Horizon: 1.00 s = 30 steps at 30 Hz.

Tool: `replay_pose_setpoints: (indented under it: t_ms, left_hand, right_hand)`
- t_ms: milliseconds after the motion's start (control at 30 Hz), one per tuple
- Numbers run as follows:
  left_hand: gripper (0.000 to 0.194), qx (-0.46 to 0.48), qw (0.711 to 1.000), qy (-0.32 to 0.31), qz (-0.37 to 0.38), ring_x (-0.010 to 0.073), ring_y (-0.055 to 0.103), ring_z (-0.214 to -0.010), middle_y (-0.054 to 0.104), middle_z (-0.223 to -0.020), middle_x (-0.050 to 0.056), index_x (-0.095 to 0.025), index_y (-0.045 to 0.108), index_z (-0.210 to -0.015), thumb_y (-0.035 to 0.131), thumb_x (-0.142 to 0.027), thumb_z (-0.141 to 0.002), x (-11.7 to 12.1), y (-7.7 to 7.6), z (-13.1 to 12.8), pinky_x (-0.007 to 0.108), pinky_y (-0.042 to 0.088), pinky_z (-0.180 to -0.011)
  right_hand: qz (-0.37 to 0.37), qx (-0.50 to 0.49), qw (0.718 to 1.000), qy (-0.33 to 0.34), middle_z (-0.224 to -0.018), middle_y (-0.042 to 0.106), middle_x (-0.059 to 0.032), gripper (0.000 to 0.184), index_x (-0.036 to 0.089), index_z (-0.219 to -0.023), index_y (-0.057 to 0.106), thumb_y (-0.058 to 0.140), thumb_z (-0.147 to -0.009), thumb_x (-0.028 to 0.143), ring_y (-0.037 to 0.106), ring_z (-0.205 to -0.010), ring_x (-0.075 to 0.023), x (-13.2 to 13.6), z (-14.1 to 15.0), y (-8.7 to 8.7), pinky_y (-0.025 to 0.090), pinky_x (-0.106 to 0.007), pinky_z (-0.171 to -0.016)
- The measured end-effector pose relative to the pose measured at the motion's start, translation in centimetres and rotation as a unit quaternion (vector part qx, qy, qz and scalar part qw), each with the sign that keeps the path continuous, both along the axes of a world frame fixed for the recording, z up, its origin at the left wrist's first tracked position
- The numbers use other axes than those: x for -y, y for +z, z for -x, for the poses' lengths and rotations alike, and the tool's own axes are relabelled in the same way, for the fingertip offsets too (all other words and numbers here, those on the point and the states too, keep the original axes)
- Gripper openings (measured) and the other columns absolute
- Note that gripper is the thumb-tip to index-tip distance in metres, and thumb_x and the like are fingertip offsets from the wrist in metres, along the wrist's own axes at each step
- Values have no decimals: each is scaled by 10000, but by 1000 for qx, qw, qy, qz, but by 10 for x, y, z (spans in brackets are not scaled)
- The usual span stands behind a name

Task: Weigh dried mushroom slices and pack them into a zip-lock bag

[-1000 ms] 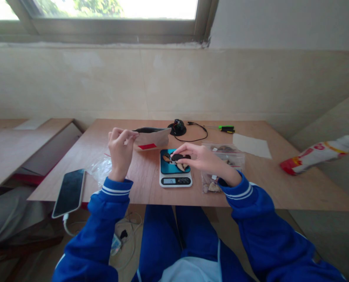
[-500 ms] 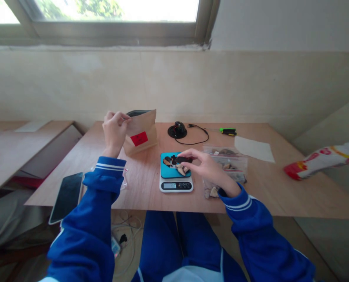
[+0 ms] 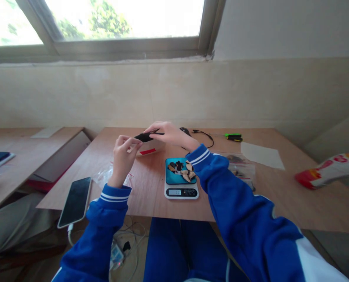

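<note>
My left hand (image 3: 125, 154) pinches the rim of a brown paper bag (image 3: 158, 148) with a red label, and the bag's dark mouth shows between my hands. Over that mouth, my right hand (image 3: 173, 134) is closed on a dark dried slice (image 3: 158, 133), partly hidden by the fingers. In front of the bag stands a white kitchen scale (image 3: 168, 194) with a blue top. Several dried slices (image 3: 188, 174), dark ones and pale ones, lie on it. Its display is lit but too small to read.
Zip bags of dried pieces (image 3: 242, 170) lie right of the scale, near a paper sheet (image 3: 262, 154), screwdrivers (image 3: 233, 137) and a red-white bottle (image 3: 327, 168). A charging phone (image 3: 75, 201) overhangs the front edge beside clear plastic (image 3: 105, 174). Another person's leg (image 3: 18, 219) is at left.
My right hand has moved from the scale up and left to the bag's mouth with the dark slice. The bag's mouth now tilts toward me. The camera view has shifted slightly.
</note>
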<state>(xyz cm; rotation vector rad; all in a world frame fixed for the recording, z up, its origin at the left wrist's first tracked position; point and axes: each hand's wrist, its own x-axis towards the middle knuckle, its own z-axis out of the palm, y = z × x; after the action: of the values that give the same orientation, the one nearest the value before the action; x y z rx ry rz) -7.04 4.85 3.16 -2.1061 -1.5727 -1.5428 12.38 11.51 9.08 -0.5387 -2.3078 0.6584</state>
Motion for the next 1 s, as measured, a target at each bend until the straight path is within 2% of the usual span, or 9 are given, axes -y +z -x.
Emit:
replay_pose_setpoints:
  t_ms: [233,400,500,600,733,800,867,933,1000]
  left_hand:
    - [72,12,1000,8,1,127,502,-742,522,-816,8,-209,700,-797,650,-249,-829,-9,5,-6,260,431,-669]
    - [106,14,1000,23,9,127,501,-725,515,-821,9,-204,694,-800,650,-297,-828,-11,6,-6,268,451,-690]
    - [130,12,999,38,15,136,521,-748,527,-851,24,-199,693,-843,631,-313,-841,-18,8,-3,275,470,-708]
    - [157,20,999,37,29,144,554,-797,546,-922,47,-193,687,-934,602,-299,-856,-32,12,2,276,498,-727]
    - [335,33,998,14,47,137,575,-837,515,-1184,91,-203,611,-1163,613,-283,-838,-41,14,10,269,524,-719]
    - [417,43,997,46,42,146,573,-862,464,-1278,110,-200,555,-1247,604,-278,-840,-33,7,17,286,528,-731]
    - [420,59,987,139,58,170,575,-879,469,-1251,127,-165,538,-1255,572,-260,-847,-18,-9,27,334,521,-786]
    - [357,26,964,222,146,223,580,-926,531,-1124,135,-109,567,-1165,537,-271,-847,0,-34,38,396,488,-879]
    - [350,-22,944,231,233,308,562,-1035,577,-993,143,-85,590,-1061,564,-326,-809,17,-63,47,447,457,-921]
  right_hand:
    - [-36,-8,999,-24,-1048,732,-61,181,157,-996,719,570,-898,186,650,-996,-170,5,-9,-13,464,-292,-901]
    - [-107,69,987,-100,-1231,655,-48,281,217,-1183,651,479,-962,242,571,-1108,-202,9,-3,-14,356,-359,-991]
    - [-138,66,975,-163,-1308,582,-52,280,235,-1181,643,473,-959,253,499,-1162,-238,19,-4,-12,316,-403,-1008]
    - [-119,56,975,-176,-1220,608,-60,255,210,-1105,660,448,-965,237,503,-1130,-226,35,-13,-8,322,-389,-1008]
    - [-76,56,982,-162,-1227,585,-68,233,209,-1065,664,458,-963,244,503,-1165,-215,70,-38,-11,322,-390,-1047]
    - [-46,36,983,-176,-1293,532,-80,230,216,-1090,654,471,-958,259,481,-1223,-215,91,-56,-18,323,-393,-1070]
    - [-13,3,979,-205,-1302,519,-86,233,222,-1103,646,471,-957,270,454,-1273,-210,113,-75,-29,332,-385,-1083]
    - [30,-33,969,-244,-1283,532,-83,231,228,-1083,651,462,-960,277,469,-1266,-202,132,-93,-44,378,-367,-1051]
    - [68,-65,953,-288,-1243,562,-78,231,234,-1051,659,452,-962,285,510,-1219,-198,147,-108,-60,448,-339,-964]
